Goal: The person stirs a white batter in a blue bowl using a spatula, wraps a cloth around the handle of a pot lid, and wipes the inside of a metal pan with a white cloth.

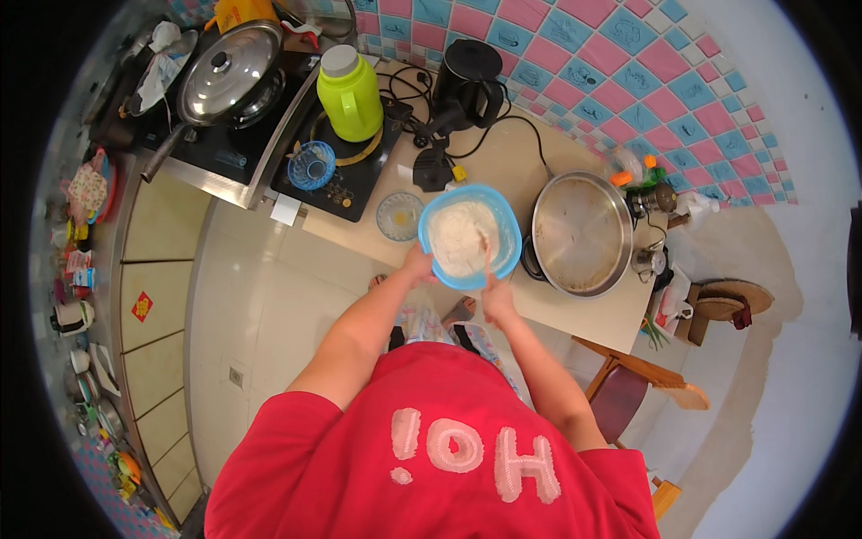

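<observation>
A blue plastic bowl [508, 237] holding pale flour [461, 236] is at the near edge of the counter. My left hand [420, 264] grips its rim at the near left corner. In my right hand [498, 302] is a thin wooden stick-like utensil [487, 259], possibly chopsticks, whose far end is in the flour. Left of the bowl stands a small glass bowl [400, 217] with a little yellowish matter in it. To the right is a wide steel electric pan [580, 232] with bare, stained metal inside.
A black induction plate [363, 192] carries a lime-green jug [349, 98] and a blue glass bowl [311, 166]. Behind stand a black electric kettle [469, 81] and tangled cords. A lidded frying pan [229, 74] sits on the hob. A wooden chair [616, 397] is at the right.
</observation>
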Demonstrator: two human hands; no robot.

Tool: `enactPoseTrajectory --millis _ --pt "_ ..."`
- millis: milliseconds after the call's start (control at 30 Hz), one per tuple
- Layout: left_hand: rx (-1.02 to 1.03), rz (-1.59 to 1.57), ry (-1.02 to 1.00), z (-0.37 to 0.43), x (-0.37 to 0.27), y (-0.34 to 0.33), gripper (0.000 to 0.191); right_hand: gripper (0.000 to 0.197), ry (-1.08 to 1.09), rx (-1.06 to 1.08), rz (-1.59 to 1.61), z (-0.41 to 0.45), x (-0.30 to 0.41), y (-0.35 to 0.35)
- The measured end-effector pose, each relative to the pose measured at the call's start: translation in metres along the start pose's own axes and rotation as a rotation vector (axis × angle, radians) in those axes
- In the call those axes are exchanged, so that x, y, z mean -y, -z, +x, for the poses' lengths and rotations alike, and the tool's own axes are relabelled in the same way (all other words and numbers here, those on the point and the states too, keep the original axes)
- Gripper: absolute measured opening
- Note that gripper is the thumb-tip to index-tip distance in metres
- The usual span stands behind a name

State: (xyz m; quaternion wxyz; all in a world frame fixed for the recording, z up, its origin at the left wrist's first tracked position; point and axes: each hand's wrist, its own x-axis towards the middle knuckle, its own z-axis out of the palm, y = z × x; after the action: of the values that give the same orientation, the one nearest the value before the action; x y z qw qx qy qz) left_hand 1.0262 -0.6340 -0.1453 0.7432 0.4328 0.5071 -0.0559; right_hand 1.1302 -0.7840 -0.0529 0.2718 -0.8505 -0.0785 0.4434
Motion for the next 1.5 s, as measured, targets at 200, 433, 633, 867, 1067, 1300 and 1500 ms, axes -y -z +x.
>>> enactPoseTrajectory --millis 200,433,633,867,1067,1300,1500 --pt "0.040 0.030 -0.006 -0.007 -0.004 -0.002 0.043 0.045 0.000 0.068 0.270 -0.001 -0.003 0.003" --pt "-0.006 0.027 -0.029 0.015 0.014 0.004 0.042 0.042 -0.131 0.274 0.277 -0.011 0.011 0.009" --pt "-0.010 -0.004 -0.028 0.008 0.010 0.001 0.042 0.044 -0.033 0.142 0.108 -0.018 0.001 -0.017" --pt "-0.006 -0.002 -0.018 0.013 0.010 0.000 0.044 0.043 -0.105 0.091 0.374 -0.007 -0.008 -0.003" --pt "-0.015 -0.043 0.005 0.012 0.014 0.003 0.042 0.045 -0.209 0.269 0.544 -0.035 0.012 0.010" --pt "0.005 -0.054 0.046 0.011 0.005 0.003 0.040 0.045 0.104 0.037 0.140 0.023 -0.037 -0.026" --pt "0.001 -0.088 0.046 0.018 0.017 0.006 0.040 0.043 0.264 -0.030 -0.158 0.010 -0.042 -0.037"
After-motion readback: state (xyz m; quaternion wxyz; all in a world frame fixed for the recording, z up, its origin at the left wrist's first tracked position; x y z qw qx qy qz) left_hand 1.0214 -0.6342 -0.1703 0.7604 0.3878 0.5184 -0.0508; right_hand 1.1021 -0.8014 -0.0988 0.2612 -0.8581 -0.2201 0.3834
